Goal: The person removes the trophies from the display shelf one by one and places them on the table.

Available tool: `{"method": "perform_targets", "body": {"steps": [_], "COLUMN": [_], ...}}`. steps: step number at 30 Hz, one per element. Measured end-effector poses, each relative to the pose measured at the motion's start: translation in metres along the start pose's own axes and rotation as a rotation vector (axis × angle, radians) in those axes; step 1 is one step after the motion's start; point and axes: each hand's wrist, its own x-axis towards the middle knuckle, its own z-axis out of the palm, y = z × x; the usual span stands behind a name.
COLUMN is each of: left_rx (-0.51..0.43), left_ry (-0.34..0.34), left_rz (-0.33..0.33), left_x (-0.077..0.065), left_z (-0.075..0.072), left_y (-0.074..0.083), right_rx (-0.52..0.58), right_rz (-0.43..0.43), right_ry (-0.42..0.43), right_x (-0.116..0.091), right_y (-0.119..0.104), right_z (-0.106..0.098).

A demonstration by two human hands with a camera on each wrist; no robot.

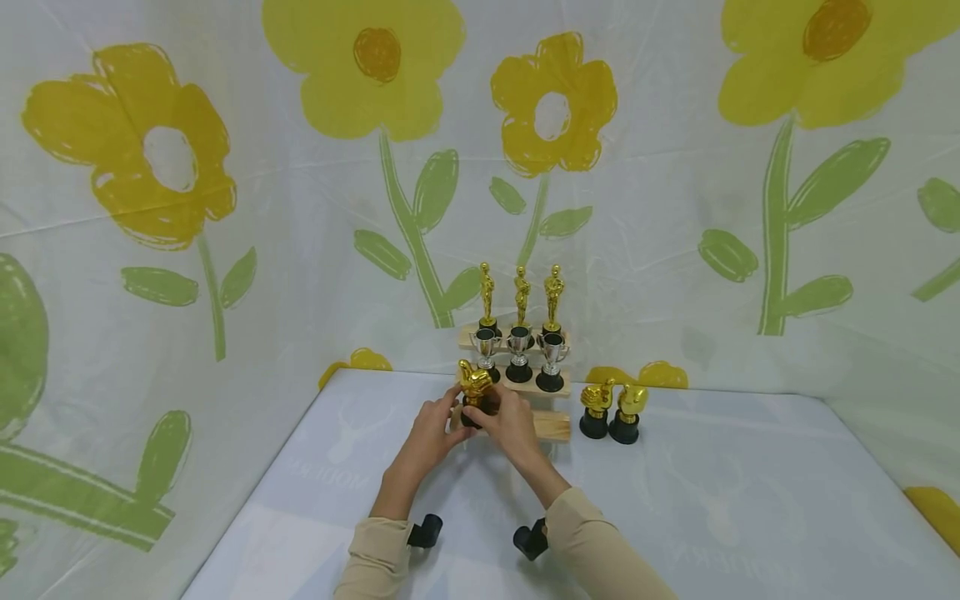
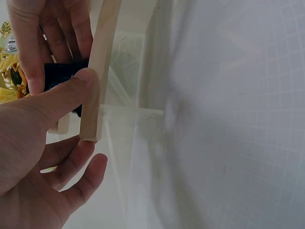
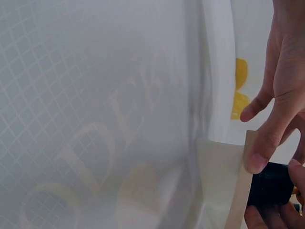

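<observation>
A small gold trophy [image 1: 475, 380] with a black base [image 3: 270, 185] stands at the left end of the lowest wooden shelf [image 1: 552, 426]. From its left side my left hand [image 1: 433, 430] holds the base, thumb at the front by the shelf edge. On the other side my right hand [image 1: 514, 427] grips the same base between thumb and fingers. The left wrist view shows the base [image 2: 61, 75] against the board [image 2: 97, 71], with both hands around it. Fingers hide part of the base.
Silver cup trophies [image 1: 519, 354] fill the middle shelf, and gold figure trophies [image 1: 522, 293] the top one. Two gold trophies [image 1: 596, 408] with black bases stand on the table [image 1: 720, 500] right of the rack. Black fittings [image 1: 426, 531] lie near the forearms.
</observation>
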Motion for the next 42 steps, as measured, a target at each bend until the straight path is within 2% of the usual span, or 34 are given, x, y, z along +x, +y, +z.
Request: {"method": "perform_targets", "body": {"steps": [16,23,42], "left_rx": [0.016,0.007,-0.002], "left_ry": [0.012,0.007,0.015], "left_rz": [0.014,0.0,0.028], "left_x": [0.001,-0.001,-0.001], "left_z": [0.001,0.003,0.001], "left_y": [-0.002,-0.001,-0.002], "right_rx": [-0.011,0.004,0.013], "right_rz": [-0.003,0.004,0.012], "right_ry": [0.01,0.0,-0.045], "right_x": [0.0,0.0,-0.004], "right_y": [-0.003,0.001,0.0], "right_z": [-0.001,-0.003,-0.021]}}
